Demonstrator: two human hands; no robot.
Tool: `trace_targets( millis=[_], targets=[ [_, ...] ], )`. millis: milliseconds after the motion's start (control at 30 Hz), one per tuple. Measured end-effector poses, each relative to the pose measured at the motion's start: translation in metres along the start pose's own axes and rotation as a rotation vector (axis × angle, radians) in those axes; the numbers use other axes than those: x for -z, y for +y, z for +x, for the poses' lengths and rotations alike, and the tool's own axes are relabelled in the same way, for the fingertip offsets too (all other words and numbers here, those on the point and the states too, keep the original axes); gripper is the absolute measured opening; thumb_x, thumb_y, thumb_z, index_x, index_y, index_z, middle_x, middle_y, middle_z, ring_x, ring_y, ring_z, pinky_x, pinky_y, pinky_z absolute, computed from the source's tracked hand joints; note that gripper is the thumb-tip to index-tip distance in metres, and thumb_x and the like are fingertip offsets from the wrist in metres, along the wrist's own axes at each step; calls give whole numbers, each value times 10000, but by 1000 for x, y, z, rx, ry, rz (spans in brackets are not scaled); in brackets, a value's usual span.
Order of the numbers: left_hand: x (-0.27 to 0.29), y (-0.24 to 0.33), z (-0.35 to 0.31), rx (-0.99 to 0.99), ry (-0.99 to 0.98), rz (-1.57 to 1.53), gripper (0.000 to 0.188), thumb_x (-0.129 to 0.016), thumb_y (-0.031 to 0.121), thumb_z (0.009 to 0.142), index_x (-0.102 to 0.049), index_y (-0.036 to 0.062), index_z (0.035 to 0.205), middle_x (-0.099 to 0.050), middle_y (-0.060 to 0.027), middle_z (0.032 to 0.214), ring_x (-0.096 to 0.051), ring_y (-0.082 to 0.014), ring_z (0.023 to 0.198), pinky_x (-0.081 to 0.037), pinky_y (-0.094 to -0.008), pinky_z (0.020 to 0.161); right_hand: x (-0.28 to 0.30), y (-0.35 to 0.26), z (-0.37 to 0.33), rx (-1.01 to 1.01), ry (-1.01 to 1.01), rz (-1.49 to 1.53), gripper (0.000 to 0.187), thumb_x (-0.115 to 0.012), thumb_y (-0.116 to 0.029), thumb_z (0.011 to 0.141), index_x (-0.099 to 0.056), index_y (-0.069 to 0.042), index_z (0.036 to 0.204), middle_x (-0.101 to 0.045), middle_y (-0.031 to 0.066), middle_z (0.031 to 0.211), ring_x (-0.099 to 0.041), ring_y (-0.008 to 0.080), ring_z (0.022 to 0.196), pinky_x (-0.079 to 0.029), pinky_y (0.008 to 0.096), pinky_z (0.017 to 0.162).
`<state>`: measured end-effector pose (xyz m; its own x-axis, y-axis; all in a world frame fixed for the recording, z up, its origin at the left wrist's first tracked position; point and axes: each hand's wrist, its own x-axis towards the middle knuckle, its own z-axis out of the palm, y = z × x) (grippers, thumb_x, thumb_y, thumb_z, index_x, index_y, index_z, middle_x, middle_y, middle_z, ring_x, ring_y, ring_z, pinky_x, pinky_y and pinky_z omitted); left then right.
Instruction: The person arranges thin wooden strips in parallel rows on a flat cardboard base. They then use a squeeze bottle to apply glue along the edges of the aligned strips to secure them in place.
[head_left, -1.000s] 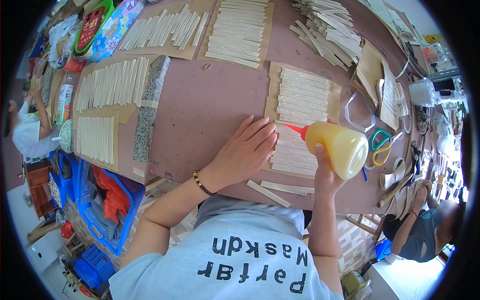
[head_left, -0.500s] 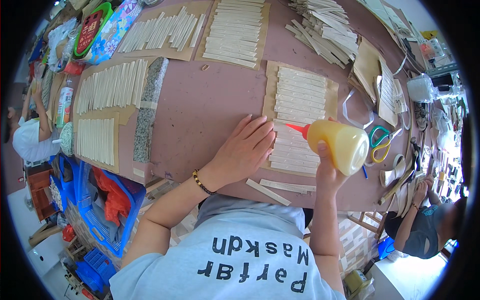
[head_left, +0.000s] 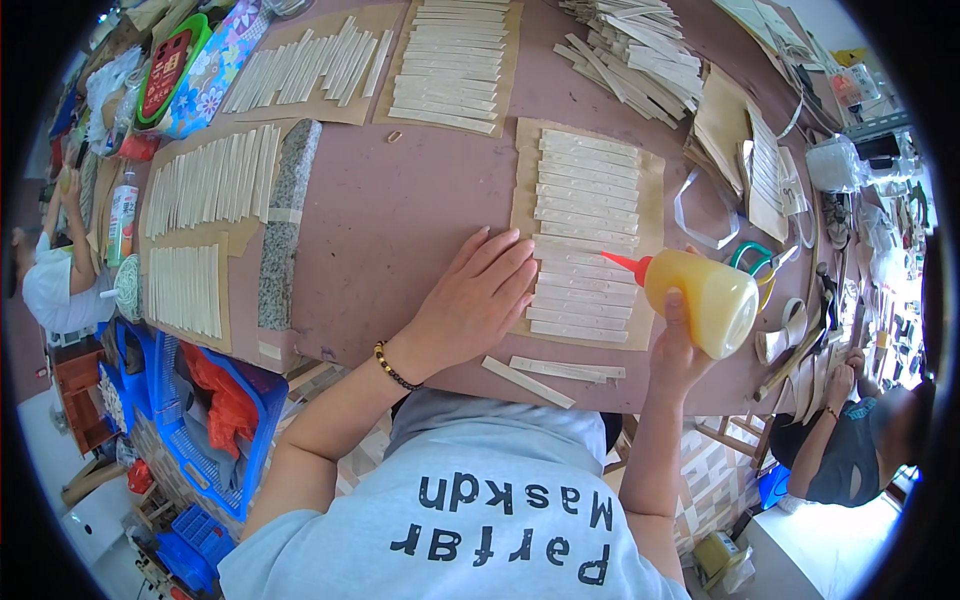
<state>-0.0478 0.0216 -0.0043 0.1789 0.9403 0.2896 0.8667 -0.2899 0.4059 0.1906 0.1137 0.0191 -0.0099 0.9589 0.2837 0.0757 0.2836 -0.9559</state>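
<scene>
My right hand (head_left: 680, 345) grips a squeeze bottle (head_left: 712, 302) of pale yellow liquid, apparently glue, tilted so that its red nozzle (head_left: 628, 265) points left. The nozzle tip is over the right half of a column of pale flat strips (head_left: 588, 188), laid side by side on a sheet of brown paper (head_left: 648, 215). Small glossy spots show on several strips. My left hand (head_left: 478, 295) lies flat with its fingers extended, the tips at the left ends of the middle strips. Two or three loose strips (head_left: 565, 370) lie near the table's front edge.
More strip-covered sheets (head_left: 448, 65) lie at the back and left, beside a speckled stone slab (head_left: 290, 225). A loose strip pile (head_left: 640, 55) is at the back. Scissors (head_left: 755, 262) and a hammer (head_left: 790, 365) lie right. Two other people work at the sides.
My right hand has moved the bottle to the right, so the nozzle tip is farther along the strips. My left hand stays at their left ends. The whole view has shifted slightly.
</scene>
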Motion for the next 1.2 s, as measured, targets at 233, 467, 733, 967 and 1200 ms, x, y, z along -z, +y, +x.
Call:
trace_targets(
  millis=[233,467,733,967,1200],
  targets=[
    [1,0,-1,-7,-9,21,362,-664,190,942,-610,5,1248,-548,-135,1408,-466,-314,1374,-359,-511,1183,9,-4,4,-34,82,1,545,-791,-81,891,-512,5,1351,-653,179,1301,-638,255,1180,-527,377,1022],
    [1,0,0,-13,-13,31,373,-661,191,942,-604,4,1259,-546,-135,1412,-466,-317,1375,-356,-513,1184,-14,-5,-2,-27,10,78,557,-806,-83,875,-520,7,1345,-651,179,1313,-635,257,1188,-521,378,1026],
    [0,0,-2,-4,-7,11,361,-656,183,947,-608,2,1256,-546,-139,1412,-469,-319,1373,-356,-516,1179,1,-6,5,-31,60,3,532,-808,-95,879,-546,22,1328,-661,173,1304,-635,262,1190,-517,386,1031],
    [1,0,0,-6,-18,21,361,-658,179,944,-603,4,1255,-546,-138,1410,-472,-318,1370,-356,-516,1178,-17,-5,-1,-13,-7,34,527,-802,-89,883,-551,16,1334,-658,165,1304,-638,256,1178,-515,378,1022],
    [2,0,0,1,-22,13,361,-662,178,936,-604,11,1251,-545,-132,1410,-476,-312,1365,-361,-513,1175,-36,-12,-3,-1,-126,6,533,-800,-67,877,-544,21,1337,-651,160,1305,-633,254,1187,-512,382,1023]
  ],
)
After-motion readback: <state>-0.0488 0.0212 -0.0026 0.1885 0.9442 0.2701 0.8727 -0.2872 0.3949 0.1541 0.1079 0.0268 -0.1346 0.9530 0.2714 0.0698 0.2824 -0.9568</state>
